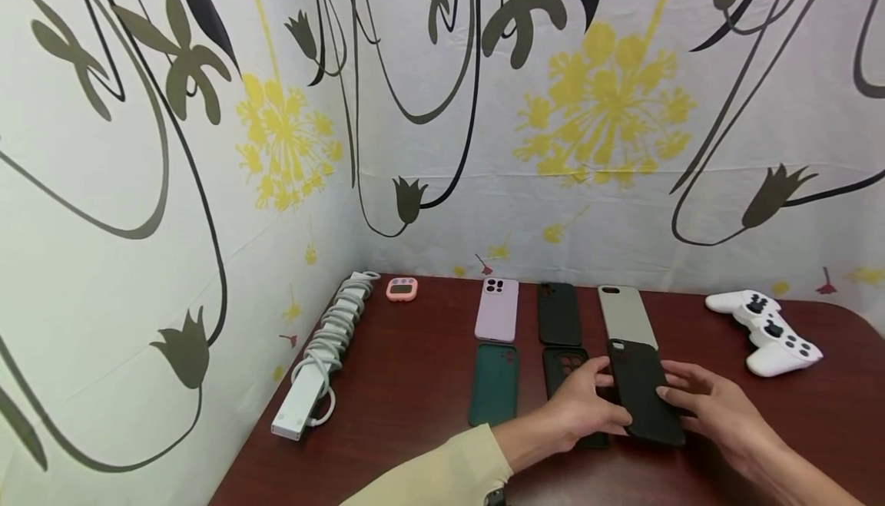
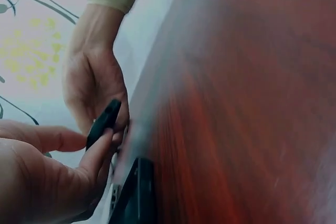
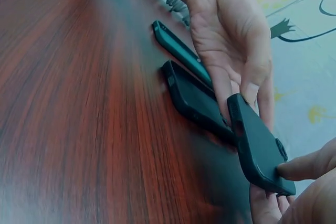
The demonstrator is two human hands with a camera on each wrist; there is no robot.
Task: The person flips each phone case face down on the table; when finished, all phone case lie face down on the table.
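A black phone case [image 1: 646,391] is held between both hands above the table, its back facing up and pale colour showing through its camera cut-out. My left hand [image 1: 584,406] grips its left edge, thumb near the lower corner. On the opposite edge, my right hand [image 1: 722,410] pinches it, thumb on the back and fingers beneath. The right wrist view shows the case [image 3: 260,150] tilted, with a slot in its end. Under my left forearm and hand lies another black case [image 1: 555,368], partly covered. A beige case [image 1: 628,314] lies just behind the held one.
A green case [image 1: 494,385], a lilac case [image 1: 497,310] and a dark case [image 1: 559,314] lie on the brown table [image 1: 401,383]. A white game controller [image 1: 764,333] is at right. Leftward are a pink timer [image 1: 402,289] and a cord-wrapped power strip [image 1: 325,352], beside the patterned cloth wall.
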